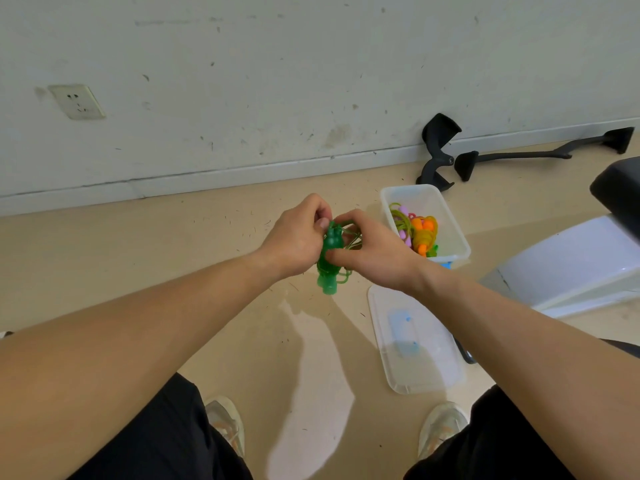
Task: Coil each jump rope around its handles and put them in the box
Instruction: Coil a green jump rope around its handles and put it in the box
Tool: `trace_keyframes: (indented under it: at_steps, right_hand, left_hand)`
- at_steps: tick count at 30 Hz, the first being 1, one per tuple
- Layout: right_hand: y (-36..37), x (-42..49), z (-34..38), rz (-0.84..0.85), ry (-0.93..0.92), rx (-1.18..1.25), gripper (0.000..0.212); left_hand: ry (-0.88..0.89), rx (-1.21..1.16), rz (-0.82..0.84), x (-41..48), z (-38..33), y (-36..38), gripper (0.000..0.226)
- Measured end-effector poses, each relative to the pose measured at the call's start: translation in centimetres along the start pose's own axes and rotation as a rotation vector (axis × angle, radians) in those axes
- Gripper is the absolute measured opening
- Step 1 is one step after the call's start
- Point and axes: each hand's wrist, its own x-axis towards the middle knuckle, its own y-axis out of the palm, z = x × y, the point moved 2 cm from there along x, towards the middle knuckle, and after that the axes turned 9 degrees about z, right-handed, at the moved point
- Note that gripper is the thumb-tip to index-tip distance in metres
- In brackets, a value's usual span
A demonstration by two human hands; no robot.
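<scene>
So both hands are up in front of the person, over the floor (166, 258), working on the green jump rope (328, 263). The two green handles (327, 271) are bunched together and stand roughly upright, bottom ends poking out below the hands. The left hand (297, 234) has its fingers curled in and pinches the top end of the bundle, right where the thin cord (354, 238) comes off. The right hand (375, 252) is curled too, thumb pressed against the middle of the handles and fingers wrapped round the loose green loops. How tight the cord sits on the handles I honestly can't tell; the hands cover most of it. The clear plastic box (423, 199) sits on the floor just to the right of the hands, with coiled ropes (420, 235) in orange, pink and yellow-green already inside. Its lid (427, 370) lies flat on the floor nearer the person, partly under the right forearm. Some black chair parts (437, 147) lie against the wall (311, 64) behind the box, and a socket (78, 102) is off to the left.
</scene>
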Motion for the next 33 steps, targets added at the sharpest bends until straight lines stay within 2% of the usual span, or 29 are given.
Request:
trace_keyframes:
  at_steps: [3,7,11,13,18,22,28,33]
  right_hand:
    - [-0.4,0.0,-0.2,-0.085,-0.025,-0.086,0.061]
    - [-0.8,0.5,-0.9,-0.139,-0.04,-0.111,0.056]
    - [-1.1,0.8,-1.1,-0.211,-0.039,-0.091,0.053]
    - [-1.1,0.9,-1.1,-0.209,-0.035,-0.1,0.05]
    - [-1.0,0.7,-0.8,-0.168,0.022,-0.139,0.048]
    - [-0.7,0.7,-1.0,-0.091,0.045,-0.283,0.049]
    - [0.3,0.9,-1.5,-0.014,0.09,-0.359,0.054]
    - [0.4,1.2,-1.6,-0.026,0.121,-0.448,0.056]
  left_hand:
    - [-0.028,-0.115,0.005,-0.2,-0.6,0.0,0.017]
    - [-0.093,-0.418,0.081,-0.1,-0.9,-0.5,0.017]
    - [-0.207,-0.752,0.23,0.0,-0.8,-1.4,0.016]
    - [-0.224,-0.827,0.268,-0.1,-0.8,-1.8,0.018]
    - [-0.231,-0.689,0.212,0.2,-0.6,-1.7,0.026]
    - [-0.215,-0.564,0.129,0.8,-0.2,-2.6,0.031]
    - [-0.262,-0.514,0.027,1.1,0.4,-2.9,0.036]
    - [-0.298,-0.503,-0.064,1.8,0.7,-3.4,0.039]
